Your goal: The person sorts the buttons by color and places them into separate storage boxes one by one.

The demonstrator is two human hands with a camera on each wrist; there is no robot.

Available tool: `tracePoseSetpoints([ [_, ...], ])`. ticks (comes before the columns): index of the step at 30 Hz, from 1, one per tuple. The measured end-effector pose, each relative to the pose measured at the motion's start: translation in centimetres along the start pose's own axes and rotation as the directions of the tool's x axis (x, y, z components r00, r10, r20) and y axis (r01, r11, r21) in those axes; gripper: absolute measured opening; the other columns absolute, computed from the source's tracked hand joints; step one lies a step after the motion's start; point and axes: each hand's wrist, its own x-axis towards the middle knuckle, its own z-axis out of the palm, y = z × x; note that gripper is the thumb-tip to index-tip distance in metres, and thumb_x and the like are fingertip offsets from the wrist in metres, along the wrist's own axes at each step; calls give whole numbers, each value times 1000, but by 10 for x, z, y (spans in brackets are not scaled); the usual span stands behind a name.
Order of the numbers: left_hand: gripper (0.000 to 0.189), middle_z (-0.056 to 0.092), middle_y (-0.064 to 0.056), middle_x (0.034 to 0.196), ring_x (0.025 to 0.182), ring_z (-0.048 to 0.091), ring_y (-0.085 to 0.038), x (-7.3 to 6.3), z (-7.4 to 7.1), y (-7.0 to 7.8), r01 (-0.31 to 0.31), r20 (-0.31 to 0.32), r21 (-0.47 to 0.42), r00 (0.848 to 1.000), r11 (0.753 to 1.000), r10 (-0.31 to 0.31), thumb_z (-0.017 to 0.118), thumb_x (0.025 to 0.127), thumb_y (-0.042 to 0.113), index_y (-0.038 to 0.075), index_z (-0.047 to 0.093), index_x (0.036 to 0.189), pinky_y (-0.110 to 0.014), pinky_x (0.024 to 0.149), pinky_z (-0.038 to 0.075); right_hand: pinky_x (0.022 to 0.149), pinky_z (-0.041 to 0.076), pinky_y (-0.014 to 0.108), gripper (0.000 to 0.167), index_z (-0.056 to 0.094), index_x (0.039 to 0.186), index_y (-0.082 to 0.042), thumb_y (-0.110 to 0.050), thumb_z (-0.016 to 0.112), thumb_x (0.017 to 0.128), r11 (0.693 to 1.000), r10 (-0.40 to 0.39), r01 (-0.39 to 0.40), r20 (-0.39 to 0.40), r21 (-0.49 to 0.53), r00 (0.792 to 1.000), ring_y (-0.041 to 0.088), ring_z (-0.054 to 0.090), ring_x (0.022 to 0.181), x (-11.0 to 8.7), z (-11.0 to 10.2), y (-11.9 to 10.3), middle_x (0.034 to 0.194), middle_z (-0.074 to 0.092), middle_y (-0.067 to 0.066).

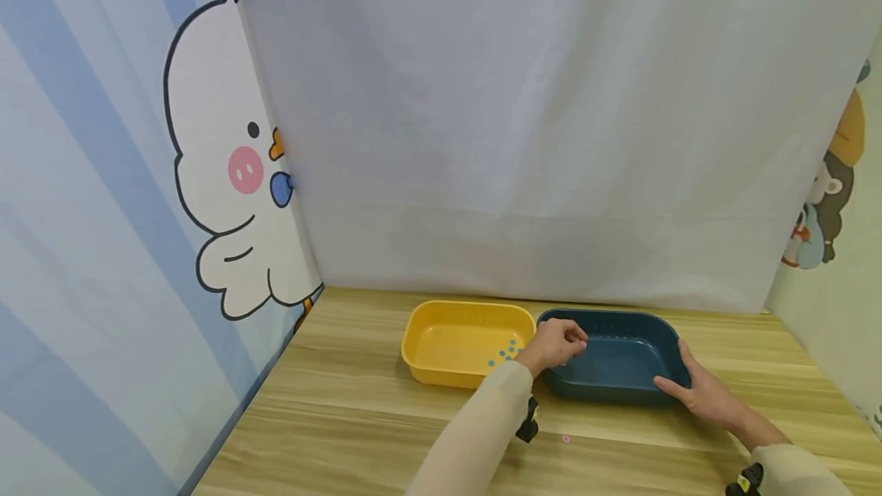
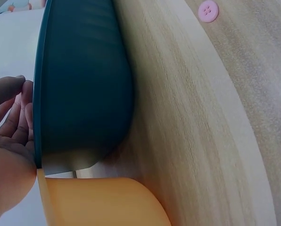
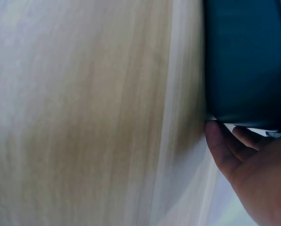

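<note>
My left hand point(image 1: 556, 344) hangs over the left end of a dark teal basin point(image 1: 609, 393), its fingers curled and the thumb tip close to the forefinger. In the left wrist view this hand point(image 2: 11, 122) is partly behind the basin wall; I cannot tell whether something small sits between the fingertips. With my right hand point(image 1: 710, 396) I hold the basin's right end, thumb over the front rim and fingers along the outer wall. Several small blue buttons point(image 1: 502, 354) lie at the right side of a yellow basin point(image 1: 430, 377), left of the teal one.
The two basins stand side by side on a wood-grain table point(image 1: 331, 435), their ends close together. A pink button point(image 2: 208, 11) lies on the table in front of the teal basin. A pale grey curtain point(image 1: 537, 136) hangs behind, with patterned walls at both sides.
</note>
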Motion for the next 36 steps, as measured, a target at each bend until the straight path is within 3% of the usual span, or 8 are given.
tracePoseSetpoints([
  [15,20,64,5,81,73,64,-21,1,-3,-3,-21,-2,-35,1000,999,21,61,93,10,5,67,111,-20,51,48,97,14,71,98,-16,142,12,-34,57,95,1000,-15,15,-20,-25,1000,63,6,126,1,0,-1,142,-6,44],
  [24,16,61,9,83,74,62,-13,-15,-17,0,-53,87,-9,995,999,54,63,92,12,9,68,107,-19,62,48,97,14,71,99,-17,142,11,-34,57,95,1000,2,-2,-10,-16,1000,63,6,126,-2,0,-3,142,-5,45],
  [30,14,63,9,88,74,58,-3,-31,-27,1,-135,166,25,978,991,129,63,92,13,10,68,105,-17,66,48,96,15,71,98,-17,142,11,-34,56,95,1000,-3,3,-10,-19,1000,64,7,125,-2,0,-3,141,-5,45],
  [36,17,67,6,93,76,57,1,-48,-31,-3,-198,292,69,941,978,170,64,91,11,6,68,107,-16,66,47,96,15,71,97,-18,142,11,-34,56,95,1000,-4,3,-5,-10,1000,64,7,125,-2,0,-4,141,-6,45],
])
